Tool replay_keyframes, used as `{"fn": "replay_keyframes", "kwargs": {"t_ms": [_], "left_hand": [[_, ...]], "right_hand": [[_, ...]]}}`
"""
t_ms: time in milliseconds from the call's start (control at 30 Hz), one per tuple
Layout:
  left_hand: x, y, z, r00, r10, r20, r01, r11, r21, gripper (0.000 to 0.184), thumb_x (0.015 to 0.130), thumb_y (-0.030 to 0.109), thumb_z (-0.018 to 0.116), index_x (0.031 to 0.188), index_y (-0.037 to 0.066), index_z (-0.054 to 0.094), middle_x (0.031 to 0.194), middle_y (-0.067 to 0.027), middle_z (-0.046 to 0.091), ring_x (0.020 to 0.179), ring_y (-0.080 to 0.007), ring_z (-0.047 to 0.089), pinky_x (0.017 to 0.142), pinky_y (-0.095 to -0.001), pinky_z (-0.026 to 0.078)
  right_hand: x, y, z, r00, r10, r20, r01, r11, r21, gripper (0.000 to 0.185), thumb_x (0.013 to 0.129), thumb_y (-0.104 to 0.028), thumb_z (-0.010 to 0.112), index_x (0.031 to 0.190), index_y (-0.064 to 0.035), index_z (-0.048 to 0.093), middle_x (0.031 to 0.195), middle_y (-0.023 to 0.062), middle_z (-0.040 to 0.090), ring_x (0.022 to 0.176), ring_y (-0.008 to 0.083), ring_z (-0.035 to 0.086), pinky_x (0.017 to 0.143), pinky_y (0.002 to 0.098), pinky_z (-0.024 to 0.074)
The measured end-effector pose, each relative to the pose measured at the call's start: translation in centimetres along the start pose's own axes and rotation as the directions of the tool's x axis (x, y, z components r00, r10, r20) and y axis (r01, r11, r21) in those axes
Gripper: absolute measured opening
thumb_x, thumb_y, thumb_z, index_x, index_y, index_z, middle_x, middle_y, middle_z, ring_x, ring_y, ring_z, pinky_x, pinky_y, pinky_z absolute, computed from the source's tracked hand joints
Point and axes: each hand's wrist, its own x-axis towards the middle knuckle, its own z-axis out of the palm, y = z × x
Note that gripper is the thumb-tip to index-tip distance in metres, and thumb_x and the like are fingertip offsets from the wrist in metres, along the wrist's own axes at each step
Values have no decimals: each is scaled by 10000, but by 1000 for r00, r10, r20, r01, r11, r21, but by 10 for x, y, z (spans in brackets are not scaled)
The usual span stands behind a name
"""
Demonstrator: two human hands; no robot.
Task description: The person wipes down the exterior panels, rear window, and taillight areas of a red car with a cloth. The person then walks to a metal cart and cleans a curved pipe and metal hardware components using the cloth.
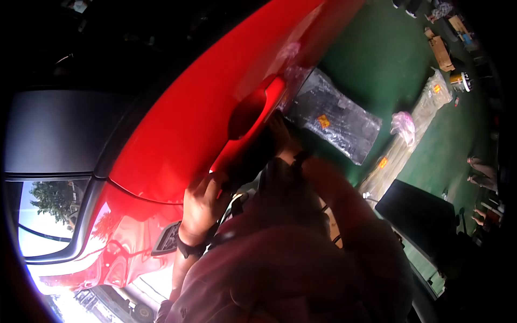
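A red car door (177, 124) fills the left and middle of the head view, with its red door handle (258, 116) standing out from the panel. My left hand (203, 200) is at the lower end of the handle, its fingers bent and pressed together. Whatever they pinch is mostly hidden; a small bit of red shows by the fingertips. My right hand (281, 137) is in deep shadow close to the handle's outer side. Its fingers point toward the handle's upper part, but their grip is too dark to make out.
Plastic-wrapped dark sheet (344, 116) lies on the green floor (371, 64), beside a long wrapped package (414, 129) bearing a pink plastic bag (403, 126). A black panel (417, 212) stands at right. Cardboard (441, 54) lies farther off. The car window (51, 215) is at left.
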Motion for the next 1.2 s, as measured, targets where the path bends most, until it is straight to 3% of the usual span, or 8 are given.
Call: {"fn": "replay_keyframes", "kwargs": {"t_ms": [133,233,333,467,567,833,1033,1200], "left_hand": [[13,8,1,983,134,126,-143,988,64,293,670,65,717,947,50,622,771,-99,619,643,-296,607,532,-379,489],[24,10,18,953,204,225,-231,968,98,128,713,51,625,834,70,589,720,-86,572,619,-266,588,539,-374,479],[39,27,15,951,243,191,-278,943,182,87,712,43,595,764,90,545,706,-65,553,595,-240,552,542,-353,458],[58,30,7,972,236,-15,-225,944,242,130,694,66,635,738,98,516,674,-47,506,576,-225,510,535,-357,419],[63,23,-2,971,193,-141,-139,935,327,156,685,59,658,736,93,514,657,-51,491,574,-237,505,532,-368,414],[66,28,11,993,119,-15,-107,931,349,132,700,30,625,766,85,525,731,-78,498,675,-263,528,611,-386,435],[47,20,27,967,233,98,-253,883,394,86,707,67,629,773,96,582,838,-60,510,771,-231,526,691,-370,428],[9,18,23,978,159,133,-200,893,402,106,738,95,651,839,113,625,860,-40,525,809,-225,528,720,-371,429]], "right_hand": [[4,-15,-11,997,53,-48,-52,998,32,445,929,-264,552,1316,-60,469,1271,110,518,1174,253,511,1058,360,377],[49,6,-37,970,106,-220,-98,994,46,439,928,-267,554,1311,-67,477,1283,113,511,1184,255,504,1061,372,368],[105,45,-91,882,158,-443,-148,987,57,433,926,-271,555,1305,-74,485,1294,117,504,1194,256,496,1064,383,360],[154,93,-146,727,246,-641,-216,968,127,425,924,-275,558,1299,-84,495,1309,121,494,1207,259,487,1069,398,348],[172,142,-130,670,453,-588,-341,892,298,420,922,-278,559,1294,-92,503,1321,125,486,1217,261,479,1073,410,340],[76,117,-39,525,760,-383,-525,643,558,405,917,-287,564,1280,-111,524,1351,134,466,1243,266,460,1082,440,317],[30,66,2,439,856,-274,-573,502,648,395,914,-293,567,1270,-126,540,1374,140,452,1262,270,445,1089,463,300],[-11,3,30,369,910,-191,-609,392,690,386,911,-299,570,1262,-138,553,1393,146,439,1278,273,433,1095,483,286]]}}
